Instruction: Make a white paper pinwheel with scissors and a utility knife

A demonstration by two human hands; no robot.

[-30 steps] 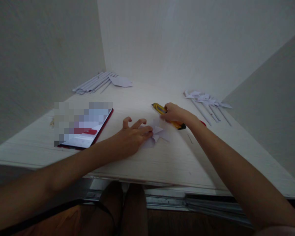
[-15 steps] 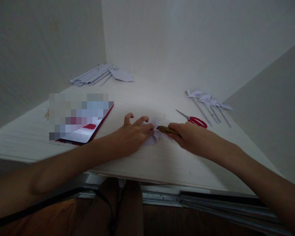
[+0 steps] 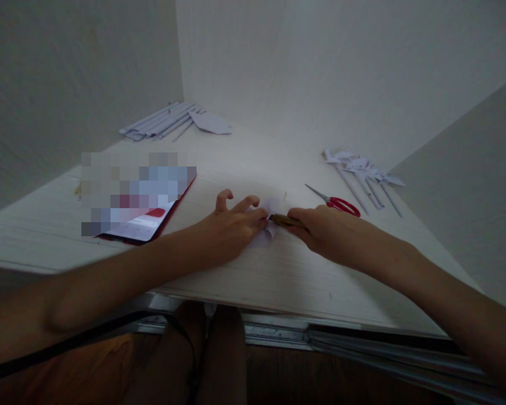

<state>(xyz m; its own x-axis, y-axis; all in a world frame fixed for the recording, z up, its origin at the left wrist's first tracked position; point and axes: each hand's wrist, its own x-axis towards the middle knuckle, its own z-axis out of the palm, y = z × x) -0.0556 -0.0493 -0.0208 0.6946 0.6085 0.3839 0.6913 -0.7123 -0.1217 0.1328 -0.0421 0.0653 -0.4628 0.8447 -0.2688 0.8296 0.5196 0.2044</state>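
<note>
My left hand pinches a small white folded paper piece against the table, its other fingers raised and bent. The paper has curled flaps, like a pinwheel head, and is partly hidden by my fingers. From the right, my right hand grips a narrow yellow-brown utility knife. The dark tip of the knife meets the middle of the paper, close to my left fingertips; whether it has gone through cannot be seen. Just beyond my right hand lie scissors with red handles.
Rolled white paper sticks and a flat paper sheet lie at the back left. Paper pinwheels on sticks rest at the right. A phone with a lit screen lies left on the white table. Walls border the table.
The view has shifted slightly, so objects on the table sit a little higher in it. Both hands keep their hold on the paper and the knife, with hardly any movement.
</note>
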